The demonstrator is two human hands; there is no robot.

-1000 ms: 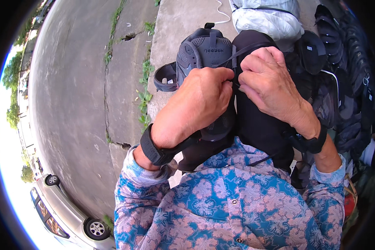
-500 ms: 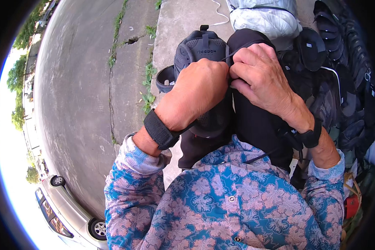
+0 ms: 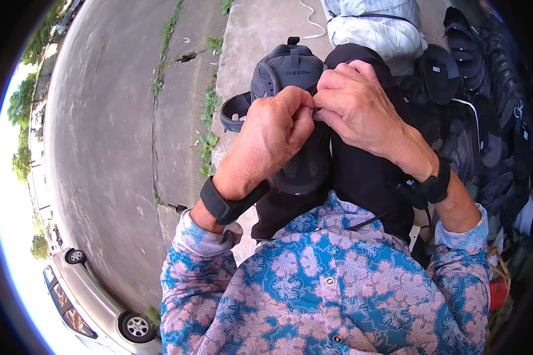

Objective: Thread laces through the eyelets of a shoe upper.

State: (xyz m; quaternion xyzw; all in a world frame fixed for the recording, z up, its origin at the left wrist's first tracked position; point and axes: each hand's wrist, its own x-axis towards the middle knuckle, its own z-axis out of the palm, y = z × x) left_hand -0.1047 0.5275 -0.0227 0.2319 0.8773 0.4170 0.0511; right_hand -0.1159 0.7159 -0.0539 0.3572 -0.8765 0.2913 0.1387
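Observation:
A dark grey sneaker (image 3: 305,171) rests on my left thigh, its pull tab at the far end. Above the shoe my left hand (image 3: 272,127) is closed, thumb and forefinger pinched together on a thin dark cord, seemingly a shoelace (image 3: 314,110). My right hand (image 3: 361,109) meets it fingertip to fingertip, also closed in a pinch at the cord. Most of the cord and the shoe's middle are hidden behind my fingers. Just left of the sneaker, another dark shoe (image 3: 236,112) shows its opening.
Dark shoes and soles (image 3: 485,118) are heaped along my right side. Beyond my knees stands a white plastic bundle (image 3: 376,32), with a white cord (image 3: 314,18) on the concrete beside it. Grey pavement (image 3: 106,124) with weeds lies to the left; a silver car (image 3: 95,296) is parked there.
Both hands have shifted slightly left. The left hand has rolled so its pinched thumb and forefinger now show. The dark cord that stretched over the right fingers is less visible.

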